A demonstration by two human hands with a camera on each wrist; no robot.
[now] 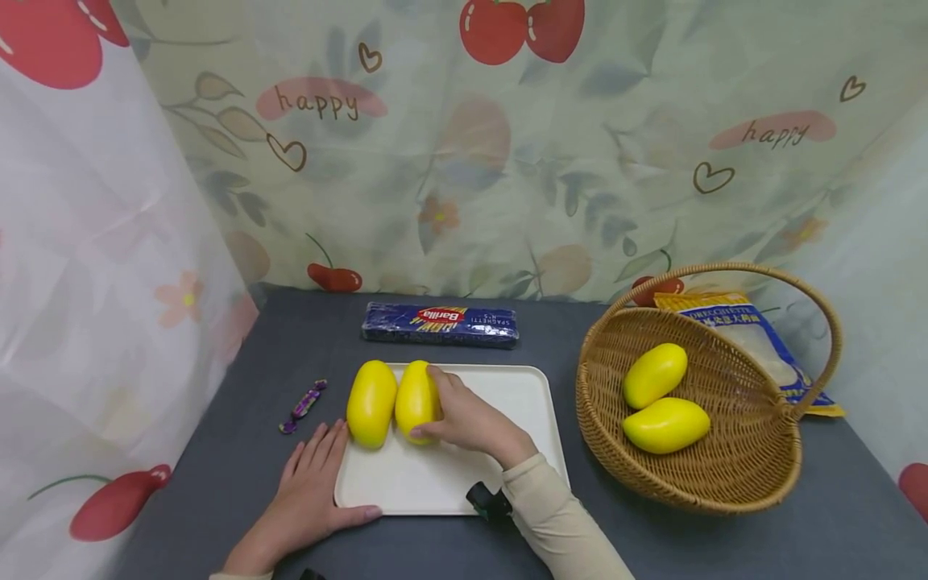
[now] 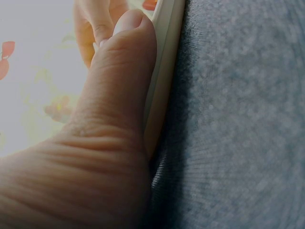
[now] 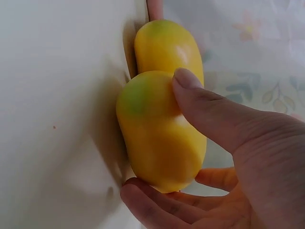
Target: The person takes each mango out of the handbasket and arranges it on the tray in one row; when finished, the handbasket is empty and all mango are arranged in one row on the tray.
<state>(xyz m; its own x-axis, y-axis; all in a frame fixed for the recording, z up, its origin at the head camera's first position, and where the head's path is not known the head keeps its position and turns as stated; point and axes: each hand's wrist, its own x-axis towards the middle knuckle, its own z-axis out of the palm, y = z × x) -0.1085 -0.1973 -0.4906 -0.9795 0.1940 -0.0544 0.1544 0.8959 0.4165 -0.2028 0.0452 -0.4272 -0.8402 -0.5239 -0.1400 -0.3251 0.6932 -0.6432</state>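
Two yellow mangoes lie side by side on the left part of a white rectangular tray. My right hand grips the right mango, thumb at its near end and fingers at its far end. In the right wrist view this mango shows a greenish patch, and the left mango is just behind it. My left hand rests at the tray's near left corner with straight fingers along the left side. Its thumb lies along the near rim.
A wicker basket on the right holds two more mangoes, with a blue-and-yellow pasta bag behind it. A blue spaghetti box lies beyond the tray. Left of the tray is a purple wrapped candy. Printed curtains surround the grey table.
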